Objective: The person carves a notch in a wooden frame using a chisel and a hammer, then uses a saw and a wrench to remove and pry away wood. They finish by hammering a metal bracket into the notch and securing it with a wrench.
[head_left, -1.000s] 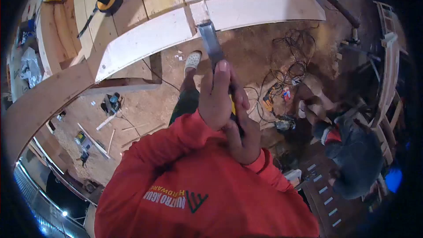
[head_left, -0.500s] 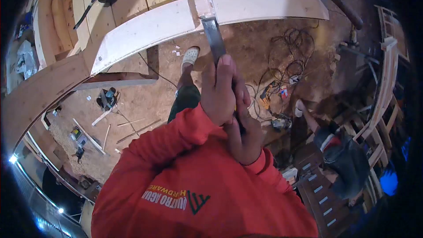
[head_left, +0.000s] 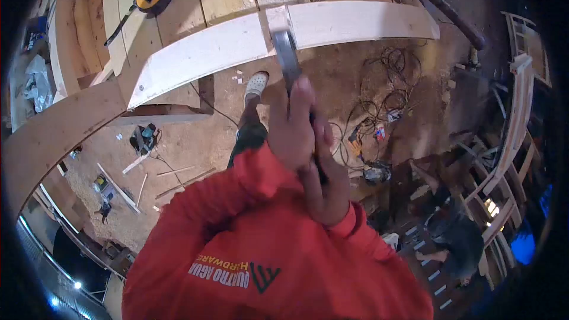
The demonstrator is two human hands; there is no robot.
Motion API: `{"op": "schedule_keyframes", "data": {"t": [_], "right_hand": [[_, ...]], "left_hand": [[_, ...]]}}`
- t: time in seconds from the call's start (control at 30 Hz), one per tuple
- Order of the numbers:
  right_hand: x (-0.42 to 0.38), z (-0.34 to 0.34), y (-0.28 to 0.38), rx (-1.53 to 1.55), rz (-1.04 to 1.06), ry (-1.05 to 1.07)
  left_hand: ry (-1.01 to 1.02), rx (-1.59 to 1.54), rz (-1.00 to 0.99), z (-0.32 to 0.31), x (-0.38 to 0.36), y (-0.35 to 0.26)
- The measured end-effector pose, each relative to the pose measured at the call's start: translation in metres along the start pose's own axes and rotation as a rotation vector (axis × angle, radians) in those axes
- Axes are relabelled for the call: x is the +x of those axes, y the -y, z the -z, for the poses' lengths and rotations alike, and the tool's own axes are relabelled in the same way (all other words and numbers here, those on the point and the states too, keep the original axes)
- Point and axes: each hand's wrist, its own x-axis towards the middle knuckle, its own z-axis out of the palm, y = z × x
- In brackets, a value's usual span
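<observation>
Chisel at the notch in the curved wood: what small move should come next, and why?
I'd gently settle the chisel's edge onto the wood at the notch before pushing. The blade tip already overlaps the notch's near side, and the left hand and right hand are both on the tool, but blur hides whether the edge touches.

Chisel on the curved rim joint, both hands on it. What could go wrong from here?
1. Slip: the chisel reaches the pale joint patch between two white rim boards; skidding sideways could gouge either one.
2. Cut: the left grip is bare and well ahead of the right grip, at the base of the blade, so it would likely slide onto the steel first.
3. Drop: a holed clog stands on the floor nearby; little protection if the tool falls.
</observation>
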Motion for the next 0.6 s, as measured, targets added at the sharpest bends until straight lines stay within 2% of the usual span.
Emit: {"op": "schedule_keyframes", "data": {"t": [0.03,0.23,0.33,0.43,0.53,0.6], "right_hand": [[-0.008,-0.001,0.0,-0.055,0.07,-0.018],[-0.002,0.004,0.012,0.077,-0.189,0.07],[-0.008,-0.002,0.005,-0.007,-0.011,-0.018],[0.007,-0.004,0.013,0.097,-0.148,0.044],[-0.012,-0.005,0.012,0.001,-0.217,0.047],[-0.006,-0.009,0.007,0.01,-0.119,-0.007]], "left_hand": [[0.003,0.005,-0.008,-0.001,-0.004,-0.001],[0.006,-0.029,-0.014,-0.004,0.005,-0.011],[0.049,-0.034,-0.005,-0.003,-0.002,-0.005],[0.038,-0.024,0.021,0.003,0.003,-0.002],[0.078,-0.063,-0.027,0.005,0.006,-0.002],[0.066,-0.14,-0.022,0.005,-0.003,0.005]]}}
